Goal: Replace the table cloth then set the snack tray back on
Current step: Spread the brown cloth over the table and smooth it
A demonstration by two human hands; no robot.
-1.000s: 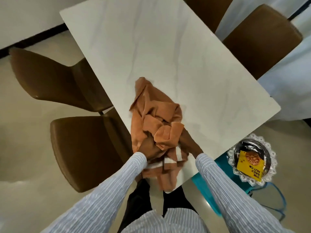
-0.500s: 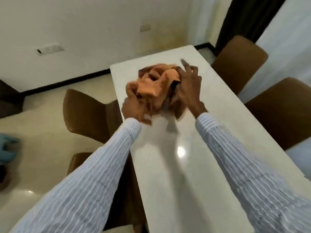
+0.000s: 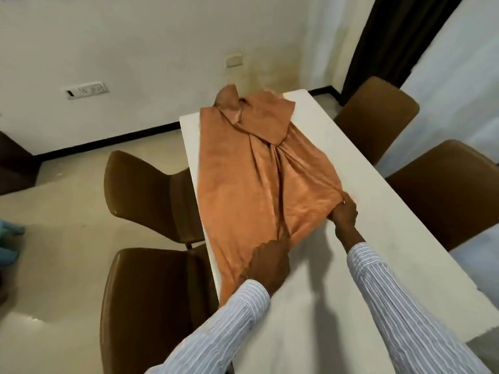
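Soft orange cloth [image 3: 251,184] with a faint sheen drapes a smooth, pale stone-look table [image 3: 378,211]; chairs [image 3: 151,190] in glossy brown leather.

The table cloth [image 3: 251,184] lies lengthwise on the table [image 3: 378,238], along its left side, bunched at the far end. The left hand [image 3: 266,265] grips its near edge, the right hand [image 3: 344,213] its right corner. Two chairs [image 3: 151,198] stand left of the table, two more chairs [image 3: 445,190] right.

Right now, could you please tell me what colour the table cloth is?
The table cloth is plain orange-brown, best seen in the head view.
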